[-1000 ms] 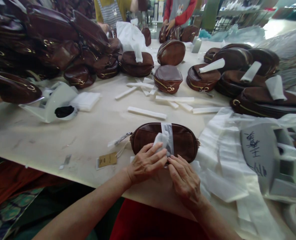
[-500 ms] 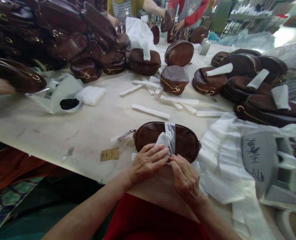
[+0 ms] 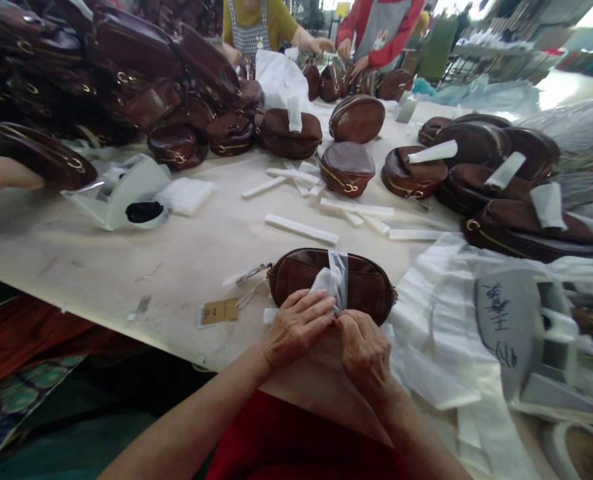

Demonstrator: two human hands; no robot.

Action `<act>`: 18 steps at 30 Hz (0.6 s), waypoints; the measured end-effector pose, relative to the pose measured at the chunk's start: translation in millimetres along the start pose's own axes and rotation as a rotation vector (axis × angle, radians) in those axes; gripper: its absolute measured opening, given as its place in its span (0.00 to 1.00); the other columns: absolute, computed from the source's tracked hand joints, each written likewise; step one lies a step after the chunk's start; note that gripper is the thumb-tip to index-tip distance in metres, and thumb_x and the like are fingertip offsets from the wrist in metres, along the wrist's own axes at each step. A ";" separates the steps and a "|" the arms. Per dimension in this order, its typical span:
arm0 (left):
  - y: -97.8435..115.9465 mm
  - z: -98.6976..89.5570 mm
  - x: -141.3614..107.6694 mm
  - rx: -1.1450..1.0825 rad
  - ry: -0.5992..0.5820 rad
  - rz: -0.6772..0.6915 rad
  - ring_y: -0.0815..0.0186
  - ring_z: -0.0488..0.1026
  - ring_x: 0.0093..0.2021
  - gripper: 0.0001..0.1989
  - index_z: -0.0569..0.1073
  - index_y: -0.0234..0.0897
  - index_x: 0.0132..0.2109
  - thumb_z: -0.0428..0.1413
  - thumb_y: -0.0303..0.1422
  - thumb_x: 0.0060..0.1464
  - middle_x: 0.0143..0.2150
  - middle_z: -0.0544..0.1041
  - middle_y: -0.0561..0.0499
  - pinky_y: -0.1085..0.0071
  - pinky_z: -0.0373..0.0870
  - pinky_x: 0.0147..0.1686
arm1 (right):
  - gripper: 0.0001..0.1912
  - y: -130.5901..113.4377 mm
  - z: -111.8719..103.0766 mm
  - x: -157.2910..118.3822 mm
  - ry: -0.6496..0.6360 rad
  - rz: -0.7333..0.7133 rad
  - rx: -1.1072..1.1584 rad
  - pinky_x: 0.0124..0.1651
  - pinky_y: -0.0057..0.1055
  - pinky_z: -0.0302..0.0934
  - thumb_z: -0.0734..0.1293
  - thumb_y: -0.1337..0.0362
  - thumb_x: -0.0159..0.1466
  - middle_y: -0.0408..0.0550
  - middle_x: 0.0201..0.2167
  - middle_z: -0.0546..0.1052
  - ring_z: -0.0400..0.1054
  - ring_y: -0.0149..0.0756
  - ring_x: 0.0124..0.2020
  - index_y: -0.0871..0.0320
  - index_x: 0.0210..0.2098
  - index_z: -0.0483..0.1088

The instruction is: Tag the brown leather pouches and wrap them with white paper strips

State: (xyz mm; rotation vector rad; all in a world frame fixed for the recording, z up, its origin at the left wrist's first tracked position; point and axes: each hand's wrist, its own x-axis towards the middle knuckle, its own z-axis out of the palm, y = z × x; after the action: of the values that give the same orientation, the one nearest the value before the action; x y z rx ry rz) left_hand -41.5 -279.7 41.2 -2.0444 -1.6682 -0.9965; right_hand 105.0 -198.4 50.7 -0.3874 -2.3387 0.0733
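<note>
A dark brown oval handbag (image 3: pixel 363 283) lies in front of me near the table edge, with a thin translucent white strip (image 3: pixel 339 272) across its middle. My left hand (image 3: pixel 296 323) rests over the bag's near side, fingers together and pressing on it beside a folded white wrap (image 3: pixel 321 281); its thumb is hidden. Close by, my right hand (image 3: pixel 365 343) has curled fingers pinching at the strip's near end, almost touching my left fingertips. A tan paper tag (image 3: pixel 220 311) on a thin string lies left of the bag.
White strips (image 3: pixel 301 229) lie scattered beyond the bag. Finished-looking brown bags (image 3: pixel 349 167) stand farther back, and a big pile (image 3: pixel 136 53) fills the left. Tape dispensers (image 3: pixel 506 327) (image 3: pixel 121 193) flank me. Another person's arm (image 3: pixel 6 177) reaches in at left; co-workers (image 3: pixel 249 27) stand opposite.
The view has shifted slightly. My right hand has drawn a little nearer my left at the strip's end. Across the table, a co-worker's hand has lowered a bag onto the table.
</note>
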 end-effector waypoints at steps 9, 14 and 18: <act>29.4 -26.1 -21.4 -0.001 0.074 -0.032 0.57 0.63 0.59 0.15 0.67 0.28 0.51 0.51 0.26 0.56 0.49 0.75 0.40 0.55 0.60 0.59 | 0.13 -3.5 -0.1 8.0 -0.157 0.161 -0.038 0.32 0.30 0.55 0.56 0.74 0.64 0.48 0.23 0.68 0.61 0.36 0.28 0.58 0.24 0.62; 66.0 -37.0 -28.7 0.027 -0.020 0.200 0.62 0.63 0.58 0.15 0.73 0.31 0.46 0.43 0.25 0.59 0.52 0.74 0.46 0.61 0.55 0.62 | 0.14 -3.5 -3.9 11.6 -0.133 0.124 -0.063 0.31 0.29 0.55 0.55 0.74 0.64 0.46 0.22 0.68 0.62 0.36 0.27 0.57 0.23 0.60; 53.3 -38.3 3.3 0.221 -0.100 0.105 0.58 0.51 0.66 0.20 0.66 0.31 0.56 0.46 0.34 0.59 0.62 0.64 0.46 0.54 0.47 0.64 | 0.12 8.4 -3.6 0.6 -0.005 -0.053 -0.038 0.29 0.28 0.58 0.52 0.71 0.65 0.51 0.28 0.72 0.66 0.37 0.29 0.58 0.32 0.64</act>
State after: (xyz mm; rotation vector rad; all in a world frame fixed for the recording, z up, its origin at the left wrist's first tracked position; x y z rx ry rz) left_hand -2.7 -315.9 80.0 -2.0388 -1.6198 -0.6542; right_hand 109.2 -190.5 52.3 -0.3440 -2.3569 0.0041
